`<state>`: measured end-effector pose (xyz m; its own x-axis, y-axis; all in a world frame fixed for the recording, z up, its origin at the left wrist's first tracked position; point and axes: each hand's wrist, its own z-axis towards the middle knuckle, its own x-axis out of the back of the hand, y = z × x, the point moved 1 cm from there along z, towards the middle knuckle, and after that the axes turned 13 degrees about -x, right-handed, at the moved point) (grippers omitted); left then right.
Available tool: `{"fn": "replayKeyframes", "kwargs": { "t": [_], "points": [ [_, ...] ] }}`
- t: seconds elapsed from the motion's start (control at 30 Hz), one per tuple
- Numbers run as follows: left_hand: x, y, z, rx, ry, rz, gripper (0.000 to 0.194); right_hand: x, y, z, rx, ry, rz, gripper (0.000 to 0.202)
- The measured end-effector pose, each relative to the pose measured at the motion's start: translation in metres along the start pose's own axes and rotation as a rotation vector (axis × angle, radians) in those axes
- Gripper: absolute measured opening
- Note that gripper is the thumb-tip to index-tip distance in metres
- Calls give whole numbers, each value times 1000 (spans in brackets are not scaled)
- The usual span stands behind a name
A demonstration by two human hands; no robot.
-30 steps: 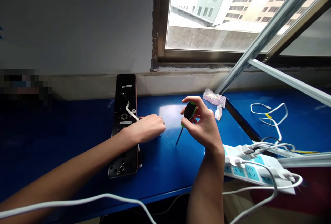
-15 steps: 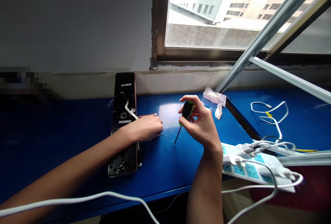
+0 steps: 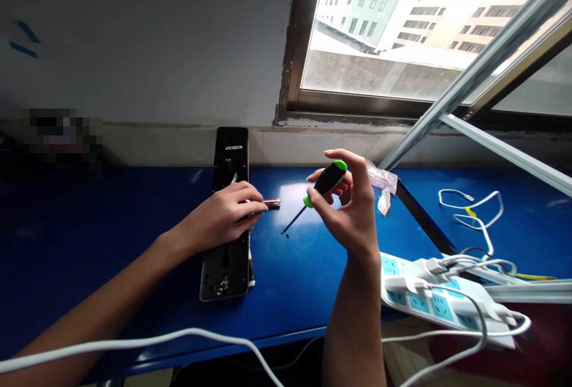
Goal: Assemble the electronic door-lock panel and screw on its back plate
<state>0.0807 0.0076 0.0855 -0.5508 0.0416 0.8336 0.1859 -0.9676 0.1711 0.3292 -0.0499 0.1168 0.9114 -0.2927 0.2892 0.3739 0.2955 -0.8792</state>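
My right hand holds a screwdriver with a black and green handle. Its shaft slants down to the left, the tip close to a tiny dark screw on the blue table. My left hand reaches across a long black panel, which looks like the inner side of a door lock. Its fingers are closed around a copper-coloured part, whose end sticks out past the fingertips. The rest of that part is hidden under the hand.
A white power strip full of plugs and cables sits at the right table edge. Behind my right hand lie a pink plastic packet and a paper scrap. A metal frame rises at right; a white cable crosses in front.
My left hand has moved from the small screws back to the copper-coloured part. My right hand has tilted the screwdriver further, its tip now nearer the screw. The view has shifted slightly.
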Motion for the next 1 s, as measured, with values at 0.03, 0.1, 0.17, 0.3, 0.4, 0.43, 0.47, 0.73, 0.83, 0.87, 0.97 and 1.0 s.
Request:
{"fn": "replayKeyframes", "kwargs": {
  "t": [0.03, 0.1, 0.17, 0.3, 0.4, 0.43, 0.47, 0.73, 0.83, 0.87, 0.97, 1.0],
  "points": [
    [3, -1, -9, 11, 58, 20, 22, -4, -3, 0, 17, 4, 32, 51],
    [6, -2, -27, 44, 161, 63, 21, -15, -9, 1, 63, 11, 93, 47],
    [6, -3, -46, 109, 241, 110, 23, -27, -15, 2, 135, 27, 149, 47],
    [-2, -1, -77, 277, 335, 151, 26, -53, -25, 4, 255, 69, 194, 50],
    [-12, 3, -89, 345, 367, 133, 26, -70, -31, 4, 281, 64, 132, 46],
    [-15, 5, -91, 373, 379, 121, 27, -74, -33, 4, 280, 53, 99, 45],
    [-18, 6, -92, 400, 376, 96, 28, -78, -34, 4, 279, 43, 67, 43],
    [-22, 9, -95, 524, 456, 43, 39, -104, -51, 12, 303, 32, 24, 41],
    [-22, 4, -99, 531, 448, 31, 40, -116, -57, 18, 336, -20, -8, 40],
    [-23, 2, -101, 532, 445, 24, 41, -120, -58, 20, 346, -33, -28, 39],
    [-25, 0, -103, 543, 432, -8, 40, -129, -58, 24, 360, -34, -75, 38],
    [-26, 0, -104, 551, 429, -21, 40, -131, -57, 25, 362, -29, -85, 38]
  ]
}}
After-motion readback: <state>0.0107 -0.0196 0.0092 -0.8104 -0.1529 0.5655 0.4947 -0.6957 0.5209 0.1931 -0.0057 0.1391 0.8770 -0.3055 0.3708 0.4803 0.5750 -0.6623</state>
